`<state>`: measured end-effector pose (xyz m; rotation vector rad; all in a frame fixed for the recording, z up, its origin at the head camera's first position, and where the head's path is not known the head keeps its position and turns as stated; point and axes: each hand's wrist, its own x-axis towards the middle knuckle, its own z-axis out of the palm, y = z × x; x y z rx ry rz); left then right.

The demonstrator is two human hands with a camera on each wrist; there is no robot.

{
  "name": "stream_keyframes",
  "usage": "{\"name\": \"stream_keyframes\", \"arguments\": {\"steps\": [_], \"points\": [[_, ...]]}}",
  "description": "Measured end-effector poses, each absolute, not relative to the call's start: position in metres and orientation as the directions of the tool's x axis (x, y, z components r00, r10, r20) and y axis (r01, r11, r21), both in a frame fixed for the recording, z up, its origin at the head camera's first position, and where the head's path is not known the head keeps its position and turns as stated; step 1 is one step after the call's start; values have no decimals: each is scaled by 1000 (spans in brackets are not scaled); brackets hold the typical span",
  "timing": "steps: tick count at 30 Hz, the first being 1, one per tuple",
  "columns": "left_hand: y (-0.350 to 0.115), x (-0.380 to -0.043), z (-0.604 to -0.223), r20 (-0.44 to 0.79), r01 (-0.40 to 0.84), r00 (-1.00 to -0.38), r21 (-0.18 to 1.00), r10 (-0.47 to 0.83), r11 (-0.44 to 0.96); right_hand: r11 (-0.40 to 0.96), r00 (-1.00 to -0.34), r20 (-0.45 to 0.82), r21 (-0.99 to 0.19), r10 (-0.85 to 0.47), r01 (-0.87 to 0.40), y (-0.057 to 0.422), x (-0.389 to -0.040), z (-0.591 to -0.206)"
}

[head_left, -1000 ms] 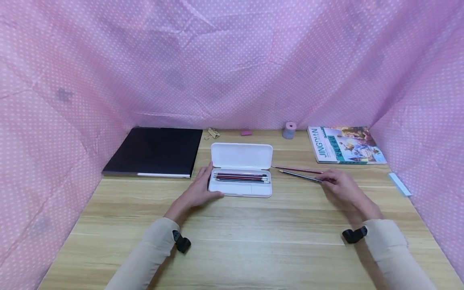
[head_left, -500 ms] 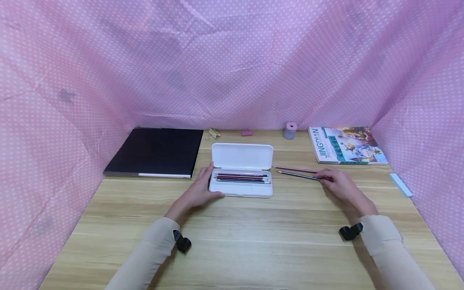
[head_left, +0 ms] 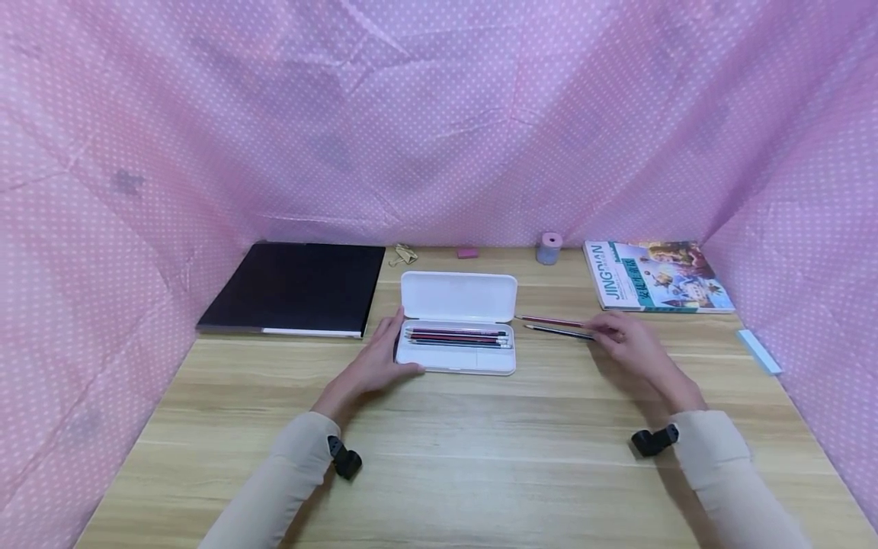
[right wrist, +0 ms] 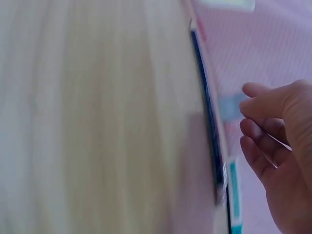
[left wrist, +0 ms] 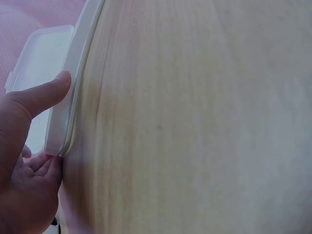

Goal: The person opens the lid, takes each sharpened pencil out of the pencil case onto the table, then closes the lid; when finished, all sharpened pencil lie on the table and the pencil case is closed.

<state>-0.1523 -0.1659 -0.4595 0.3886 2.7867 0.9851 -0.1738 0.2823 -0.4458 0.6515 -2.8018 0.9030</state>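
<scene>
Pencil case lies open on the table, and your left hand grips its left end, probably so that it does not slide. In the head view your right hand seems to touch the red pencil and the dark pencil, but the right wrist view shows its fingers loosely bent, holding nothing, apart from both.

Two hands, two loose pencils, one case (several pencils inside), one each of book, folder, clip, eraser
</scene>
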Motion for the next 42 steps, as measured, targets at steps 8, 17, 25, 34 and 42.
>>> {"name": "stream_keyframes", "arguments": {"steps": [8,17,25,34,42], "points": [[-166,-152,-461,-45,203,-952,644,301,737,618,-836,309,-567,-454,-545,226,-179,-428],[-165,-152,-460,-42,210,-952,634,304,744,583,-818,127,-640,-561,-500,167,-179,-430],[-166,-152,-459,-46,205,-952,641,303,740,608,-781,4,-625,-625,-490,136,-176,-436],[-166,-151,-459,-38,207,-953,646,302,735,625,-769,-15,-594,-639,-507,124,-184,-438],[-165,-150,-459,-50,188,-955,654,291,733,612,-776,-33,-637,-629,-469,124,-185,-438]]}}
